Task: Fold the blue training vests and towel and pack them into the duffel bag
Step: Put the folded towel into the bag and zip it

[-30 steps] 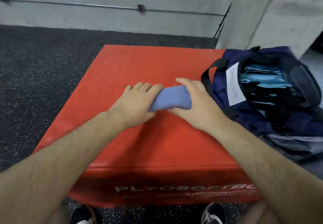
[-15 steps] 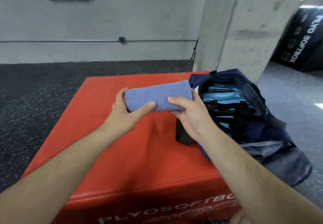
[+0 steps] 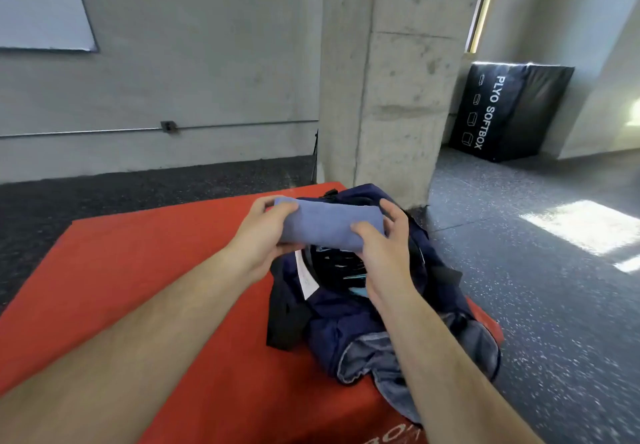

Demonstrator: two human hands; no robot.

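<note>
A folded blue towel (image 3: 329, 224) hangs in the air right above the open mouth of the navy duffel bag (image 3: 349, 319). My left hand (image 3: 263, 232) grips its left end, thumb on top. My right hand (image 3: 384, 246) grips its right end, fingers curled over the far side. Inside the bag, folded light-blue vests (image 3: 349, 267) with black trim show below the towel, partly hidden by it. The bag lies on the right half of the red plyo soft box (image 3: 138, 288).
A concrete pillar (image 3: 391, 80) stands just behind the bag. A black plyo soft box (image 3: 509, 111) leans against the far right wall. Speckled rubber floor (image 3: 554, 288) surrounds the red box, with a sunlit patch at right.
Both hands lifted the folded towel off the red box and carried it rightward, so it now hangs over the bag's opening. The camera has tilted up and right.
</note>
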